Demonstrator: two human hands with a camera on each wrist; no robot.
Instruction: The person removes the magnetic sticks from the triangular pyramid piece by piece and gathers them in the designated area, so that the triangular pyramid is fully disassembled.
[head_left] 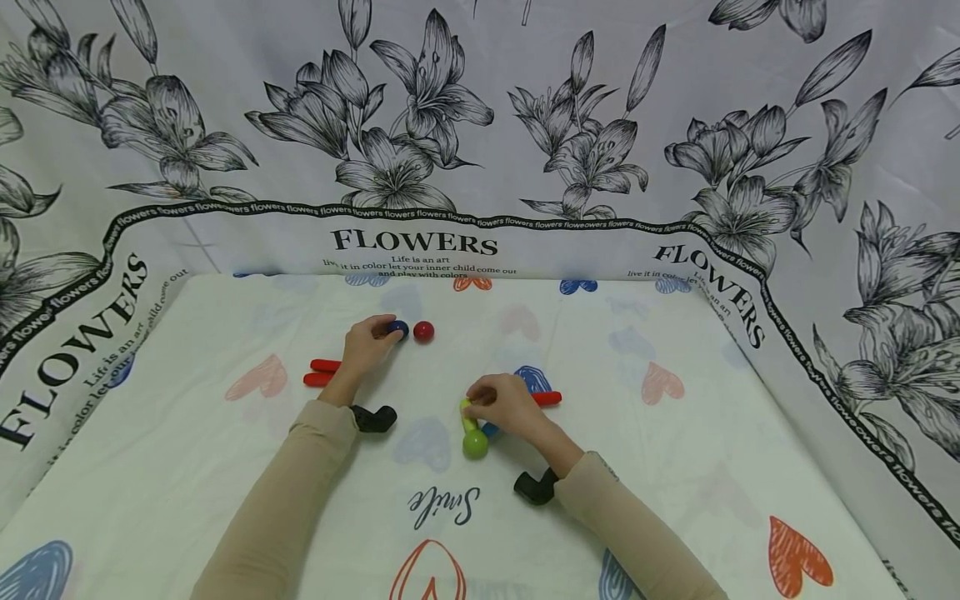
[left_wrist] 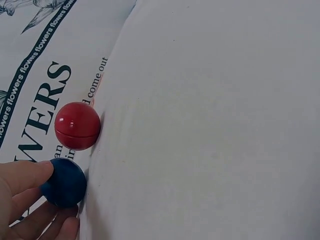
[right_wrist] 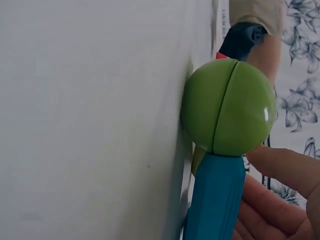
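Observation:
At the far left-middle of the table, my left hand (head_left: pixel 365 343) holds a dark blue ball (left_wrist: pixel 65 184) between thumb and fingers. A glossy red ball (head_left: pixel 423 332) with a seam sits just to its right. My right hand (head_left: pixel 504 403), nearer the middle, pinches the far end of a yellow-green stick (head_left: pixel 468 421). A green ball (head_left: pixel 475 444), split by a seam, is at that stick's near end. Beside them lies a blue stick (right_wrist: pixel 215 200), partly hidden by the right hand in the head view. A red stick (head_left: pixel 550 398) pokes out beyond the right hand.
Two red sticks (head_left: pixel 321 372) lie side by side left of the left wrist. A white cloth with hearts (head_left: pixel 662 383) covers the table. Flower-printed curtain (head_left: pixel 570 167) stands around the back and sides. A black wrist-worn device (head_left: pixel 534 488) sits under each wrist.

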